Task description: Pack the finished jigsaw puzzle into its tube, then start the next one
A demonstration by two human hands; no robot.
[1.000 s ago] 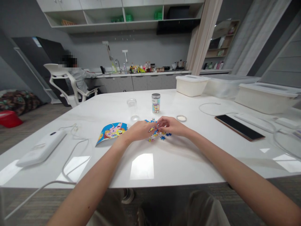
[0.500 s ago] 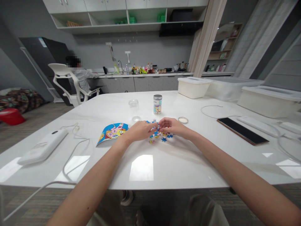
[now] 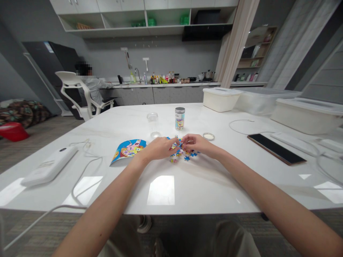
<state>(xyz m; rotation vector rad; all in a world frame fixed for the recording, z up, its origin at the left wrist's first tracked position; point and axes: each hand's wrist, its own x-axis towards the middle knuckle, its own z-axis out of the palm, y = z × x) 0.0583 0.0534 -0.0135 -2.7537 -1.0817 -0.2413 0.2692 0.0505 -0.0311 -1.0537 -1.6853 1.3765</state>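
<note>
Several jigsaw puzzle pieces (image 3: 187, 157), mostly blue with bits of other colours, lie in a loose pile under and between my hands. My left hand (image 3: 160, 147) comes in from the left, its thumb and fingers closed on a small puzzle piece. Facing it, my right hand (image 3: 197, 144) is curled, with its fingertips pinched on a puzzle piece at the pile's edge; the fingers partly hide it. Left of my left hand lies a curved picture sheet (image 3: 129, 150) with cartoon figures. Behind the pile stands a printed jar (image 3: 179, 119) with a grey lid.
A clear empty jar (image 3: 153, 123) stands behind my left hand, and a ring-shaped lid (image 3: 208, 136) lies behind my right. Farther right are a black phone (image 3: 276, 148) and white storage boxes (image 3: 221, 100). A white device (image 3: 50, 166) with cables lies left. Someone sits (image 3: 93, 89) beyond the table.
The fingers of both hands have shifted slightly over the pile, and the left fingertips have drawn a little apart from the right ones. Everything else stays in place.
</note>
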